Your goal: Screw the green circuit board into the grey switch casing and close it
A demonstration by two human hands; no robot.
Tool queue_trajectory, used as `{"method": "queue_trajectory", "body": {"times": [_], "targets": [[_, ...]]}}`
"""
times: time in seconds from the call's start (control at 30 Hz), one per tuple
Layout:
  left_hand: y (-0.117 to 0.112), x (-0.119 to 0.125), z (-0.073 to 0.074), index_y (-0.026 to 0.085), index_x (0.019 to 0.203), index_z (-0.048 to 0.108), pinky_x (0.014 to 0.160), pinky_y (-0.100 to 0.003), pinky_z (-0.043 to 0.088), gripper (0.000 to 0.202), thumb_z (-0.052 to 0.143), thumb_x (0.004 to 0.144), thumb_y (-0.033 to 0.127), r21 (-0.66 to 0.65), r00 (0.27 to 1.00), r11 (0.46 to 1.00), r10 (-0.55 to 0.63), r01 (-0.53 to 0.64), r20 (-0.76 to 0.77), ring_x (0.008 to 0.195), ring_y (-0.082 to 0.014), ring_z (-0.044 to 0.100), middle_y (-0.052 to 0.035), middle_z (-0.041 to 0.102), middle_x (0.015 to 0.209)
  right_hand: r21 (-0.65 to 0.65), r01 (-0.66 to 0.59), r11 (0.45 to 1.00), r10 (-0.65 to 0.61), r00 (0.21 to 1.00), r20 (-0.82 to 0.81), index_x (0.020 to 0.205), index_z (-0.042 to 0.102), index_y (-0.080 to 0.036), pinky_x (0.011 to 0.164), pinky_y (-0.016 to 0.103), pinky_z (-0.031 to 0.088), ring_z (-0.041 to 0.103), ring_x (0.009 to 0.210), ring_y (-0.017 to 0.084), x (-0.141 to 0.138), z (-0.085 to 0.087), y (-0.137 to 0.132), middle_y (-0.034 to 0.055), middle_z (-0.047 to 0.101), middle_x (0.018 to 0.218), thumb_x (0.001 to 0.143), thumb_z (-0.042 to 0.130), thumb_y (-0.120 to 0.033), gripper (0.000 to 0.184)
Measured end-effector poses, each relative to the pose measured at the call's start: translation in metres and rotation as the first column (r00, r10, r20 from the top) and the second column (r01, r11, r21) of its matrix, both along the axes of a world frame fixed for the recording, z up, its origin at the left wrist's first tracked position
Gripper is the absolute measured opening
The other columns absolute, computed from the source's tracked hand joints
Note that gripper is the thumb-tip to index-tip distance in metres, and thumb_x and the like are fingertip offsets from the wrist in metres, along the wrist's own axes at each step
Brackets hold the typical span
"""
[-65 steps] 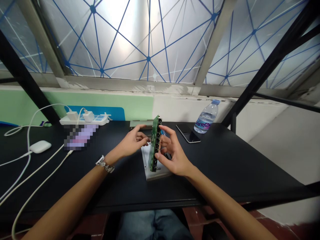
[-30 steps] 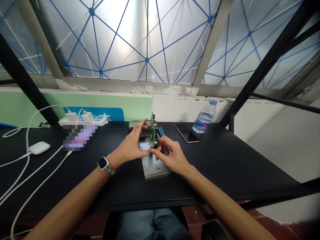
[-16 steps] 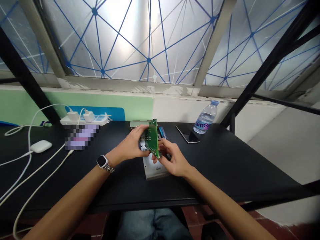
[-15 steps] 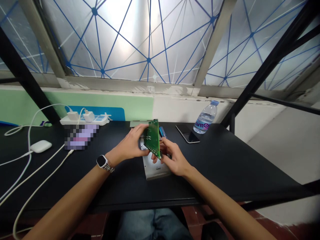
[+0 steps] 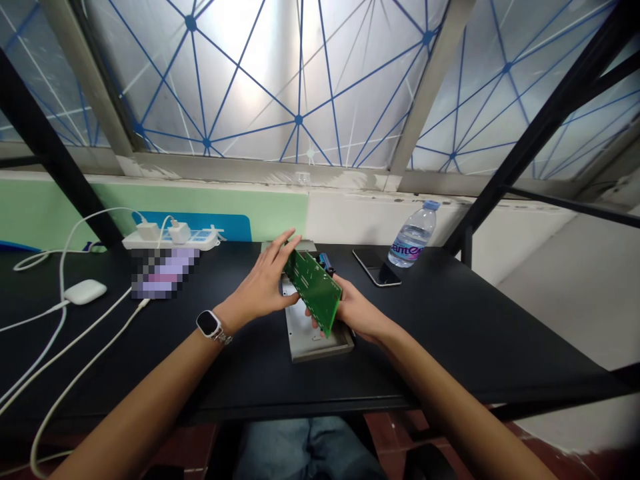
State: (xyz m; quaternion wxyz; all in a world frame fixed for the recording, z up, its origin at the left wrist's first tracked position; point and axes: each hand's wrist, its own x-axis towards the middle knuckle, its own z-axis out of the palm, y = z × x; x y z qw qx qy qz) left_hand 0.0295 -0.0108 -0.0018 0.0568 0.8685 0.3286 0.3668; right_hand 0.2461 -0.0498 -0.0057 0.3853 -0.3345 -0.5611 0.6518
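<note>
A green circuit board (image 5: 316, 291) is held tilted above a flat metal case (image 5: 320, 347), its solder side facing me. My right hand (image 5: 357, 310) grips it at the right, with several fingers hidden behind and under it. At the board's upper left is my left hand (image 5: 265, 280), fingers stretched out and thumb apart; whether it touches the edge I cannot tell. Dark and blue parts (image 5: 326, 261) show past the board's top edge. The case lies on the black table and is partly covered by the board and hands.
A phone (image 5: 377, 268) and a water bottle (image 5: 414, 235) stand to the right. On the left are a power strip (image 5: 200, 239) with chargers, a blurred purple thing (image 5: 167, 273), a white earbud case (image 5: 86, 292) and loose white cables. Black frame posts rise at both sides.
The board has turned so more of its green face shows, and its lower end has swung right. My left fingers have lifted and spread. My right hand has shifted its grip along the board.
</note>
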Motion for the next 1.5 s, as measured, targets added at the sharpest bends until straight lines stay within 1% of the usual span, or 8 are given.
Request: {"method": "queue_trajectory", "body": {"times": [0.23, 0.5, 0.77, 0.83, 0.97, 1.07, 1.33, 1.5], "targets": [[0.010, -0.003, -0.015, 0.032, 0.162, -0.008, 0.123, -0.061, 0.025, 0.120, 0.079, 0.079, 0.030, -0.124, 0.989, 0.992, 0.011, 0.007, 0.145, 0.155, -0.0410, 0.010, -0.0143, -0.001, 0.171, -0.040, -0.018, 0.999, 0.017, 1.000, -0.018, 0.103, 0.065, -0.017, 0.057, 0.030, 0.061, 0.071, 0.063, 0.017, 0.004, 0.002, 0.000, 0.0049, 0.075, 0.082, 0.070, 0.089, -0.035, 0.045], [0.007, 0.004, -0.015, 0.027, 0.162, 0.005, 0.105, -0.058, 0.047, 0.091, 0.062, 0.093, 0.028, -0.422, 0.930, 0.870, -0.098, 0.253, 0.354, 0.126, -0.0341, 0.057, -0.0186, 0.053, 0.144, -0.075, -0.098, 0.992, 0.086, 0.985, -0.151, 0.104, 0.071, -0.017, 0.063, 0.034, 0.063, 0.074, 0.072, 0.021, 0.010, 0.001, 0.000, 0.0081, 0.076, 0.088, 0.071, 0.086, -0.044, 0.045], [0.007, 0.006, -0.012, 0.026, 0.162, 0.007, 0.095, -0.054, 0.049, 0.094, 0.066, 0.090, 0.030, -0.501, 0.891, 0.814, -0.042, 0.293, 0.452, 0.114, -0.0322, 0.059, -0.0172, 0.058, 0.128, -0.082, -0.015, 0.997, 0.002, 0.988, -0.154, 0.112, 0.069, -0.022, 0.060, 0.034, 0.061, 0.072, 0.069, 0.021, 0.008, 0.000, 0.001, 0.0061, 0.075, 0.088, 0.066, 0.089, -0.038, 0.053], [0.009, 0.004, -0.009, 0.023, 0.160, 0.016, 0.091, -0.050, 0.051, 0.085, 0.064, 0.091, 0.036, -0.556, 0.856, 0.759, -0.003, 0.339, 0.517, 0.110, -0.0312, 0.061, -0.0172, 0.058, 0.125, -0.053, 0.084, 0.995, -0.090, 0.990, -0.107, 0.120, 0.065, -0.023, 0.060, 0.032, 0.060, 0.071, 0.067, 0.018, 0.006, 0.000, 0.004, 0.0043, 0.073, 0.089, 0.067, 0.088, -0.031, 0.058], [0.007, 0.002, 0.001, 0.017, 0.139, 0.051, 0.083, -0.045, 0.054, 0.055, 0.055, 0.096, 0.052, -0.665, 0.789, 0.553, 0.023, 0.501, 0.614, 0.104, -0.0317, 0.066, -0.0190, 0.060, 0.127, 0.084, 0.265, 0.961, -0.265, 0.964, -0.003, 0.127, 0.061, -0.023, 0.055, 0.026, 0.057, 0.067, 0.069, 0.015, 0.005, -0.003, 0.013, 0.0009, 0.067, 0.085, 0.075, 0.081, -0.029, 0.056], [0.004, 0.001, 0.007, 0.020, 0.138, 0.052, 0.081, -0.046, 0.057, 0.055, 0.055, 0.096, 0.055, -0.683, 0.747, 0.450, 0.050, 0.575, 0.663, 0.104, -0.0321, 0.067, -0.0177, 0.063, 0.125, 0.173, 0.315, 0.933, -0.324, 0.946, 0.025, 0.128, 0.059, -0.022, 0.049, 0.022, 0.054, 0.063, 0.070, 0.015, 0.006, -0.007, 0.017, -0.0009, 0.061, 0.081, 0.078, 0.076, -0.033, 0.054], [-0.004, 0.001, 0.015, 0.025, 0.144, 0.051, 0.081, -0.041, 0.054, 0.062, 0.040, 0.098, 0.065, -0.694, 0.728, 0.359, 0.057, 0.624, 0.684, 0.101, -0.0294, 0.067, -0.0148, 0.067, 0.126, 0.311, 0.335, 0.889, -0.390, 0.911, 0.133, 0.135, 0.054, -0.025, 0.047, 0.027, 0.058, 0.060, 0.071, 0.015, 0.007, -0.009, 0.015, -0.0010, 0.053, 0.087, 0.083, 0.073, -0.039, 0.057], [-0.004, -0.001, 0.019, 0.024, 0.145, 0.051, 0.085, -0.041, 0.054, 0.063, 0.047, 0.096, 0.064, -0.705, 0.714, 0.308, 0.104, 0.639, 0.692, 0.103, -0.0302, 0.068, -0.0132, 0.071, 0.121, 0.420, 0.328, 0.846, -0.438, 0.877, 0.198, 0.138, 0.053, -0.028, 0.045, 0.024, 0.054, 0.058, 0.070, 0.014, 0.008, -0.012, 0.014, 0.0004, 0.051, 0.093, 0.085, 0.070, -0.037, 0.056]]}}
